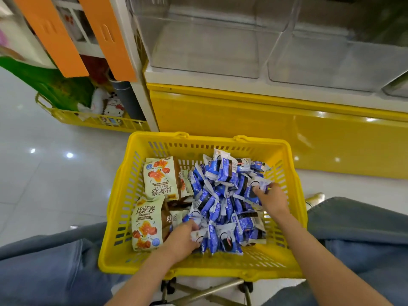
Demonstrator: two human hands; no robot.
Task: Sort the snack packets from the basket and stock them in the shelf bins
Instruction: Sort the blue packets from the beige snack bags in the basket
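A yellow basket (123, 195) sits between my knees. A heap of small blue and white snack packets (223, 195) fills its middle and right. Pale green packets (160, 177) with orange pictures lie along its left side. My left hand (182, 238) is down in the near edge of the blue heap, fingers curled around some blue packets. My right hand (270, 198) rests on the right side of the heap, fingers closed on blue packets. Two clear shelf bins (205, 45) (331, 60) stand above, with nothing visible inside.
A yellow cabinet front (242, 115) runs under the bins. To the left, a second yellow basket (72, 118) on the floor holds toys and green wrapping beside orange shelf panels (110, 34). My jeans-clad knees flank the basket, which rests on a wheeled metal frame (205, 290).
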